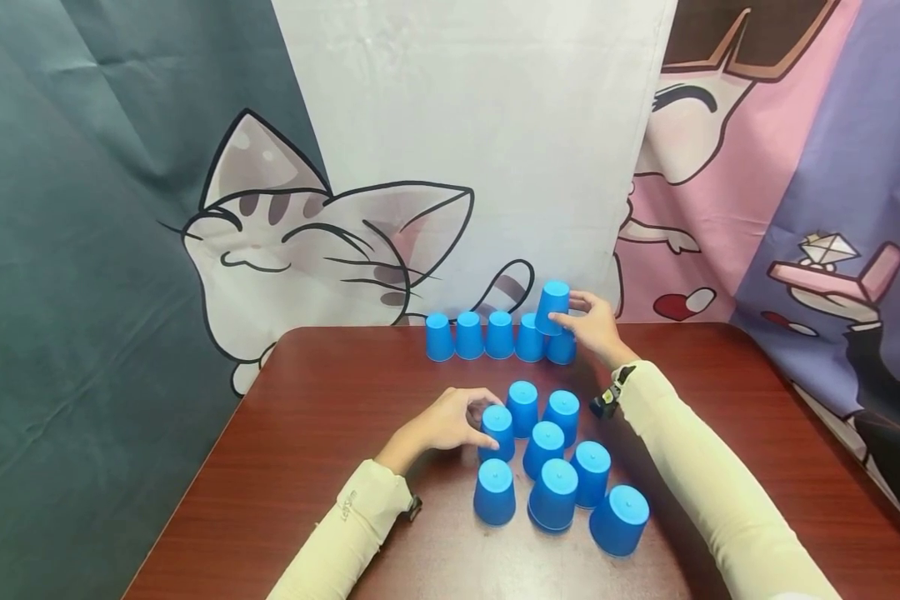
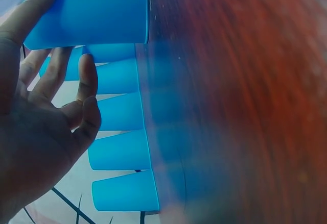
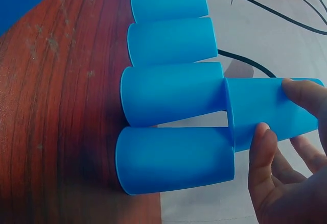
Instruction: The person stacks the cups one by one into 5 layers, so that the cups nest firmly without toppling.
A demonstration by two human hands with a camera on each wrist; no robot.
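Observation:
Several blue plastic cups [image 1: 439, 337] stand upside down in a side-by-side row near the table's far edge. My right hand [image 1: 594, 329] pinches another blue cup [image 1: 552, 302] between thumb and fingers. In the right wrist view that upper cup [image 3: 271, 106] sits across the tops of the row's two end cups, its rim touching them. Nearer to me, my left hand [image 1: 450, 421] has its thumb and fingers round an upside-down blue cup [image 1: 497, 427] at the left of a loose group. The left wrist view shows this cup [image 2: 97, 15] close up, fingers against its side.
The loose group holds several more upside-down blue cups [image 1: 553, 496] in front of me. They stand on a reddish-brown wooden table [image 1: 307, 467]. Behind it hangs a cloth backdrop [image 1: 480, 100] with cartoon figures.

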